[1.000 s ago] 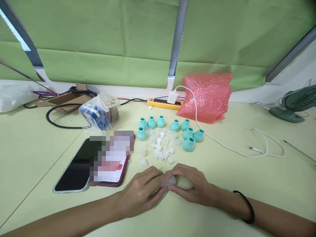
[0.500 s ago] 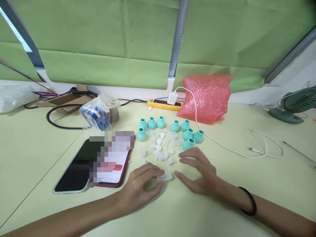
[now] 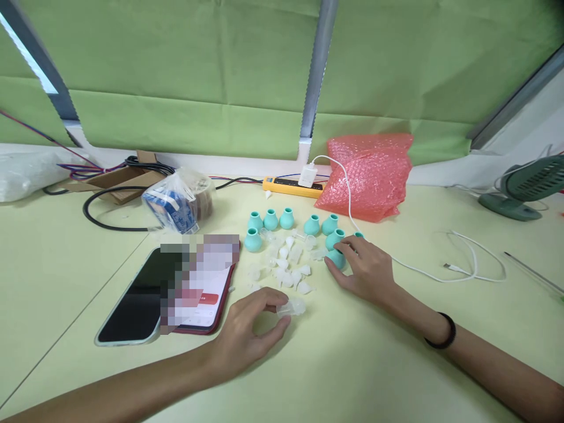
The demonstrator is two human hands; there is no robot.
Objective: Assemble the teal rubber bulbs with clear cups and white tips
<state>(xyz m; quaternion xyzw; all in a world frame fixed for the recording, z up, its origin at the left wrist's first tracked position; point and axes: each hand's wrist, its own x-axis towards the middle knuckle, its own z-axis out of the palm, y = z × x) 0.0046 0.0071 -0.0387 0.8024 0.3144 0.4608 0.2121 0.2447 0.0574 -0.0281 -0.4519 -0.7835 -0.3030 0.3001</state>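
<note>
Between the thumb and fingers of my left hand [image 3: 247,329] is a small translucent plastic tube [image 3: 291,306], lying sideways just over the table. My right hand [image 3: 369,269] has its thumb and fingers closed around a teal squeeze bulb [image 3: 335,261] at the front of the right-hand group. Another teal bulb [image 3: 335,238] stands right behind it, and one more is partly hidden by my right hand. Several similar bulbs, such as a teal bulb [image 3: 252,241] on the left, stand mouth up. Small translucent pieces [image 3: 296,254] and white pointed tips [image 3: 304,287] lie loose between the groups.
Two phones [image 3: 141,302] lie on the left. Behind are a bagged blue box with tape [image 3: 176,202], a yellow power strip [image 3: 286,187] and red bubble wrap [image 3: 370,176]. A white cable [image 3: 409,268] crosses the right side; a green fan [image 3: 511,205] stands far right.
My right hand has moved away from the left one, back and right, onto a teal bulb. My left hand stays nearly in place, and the tube in it has turned slightly.
</note>
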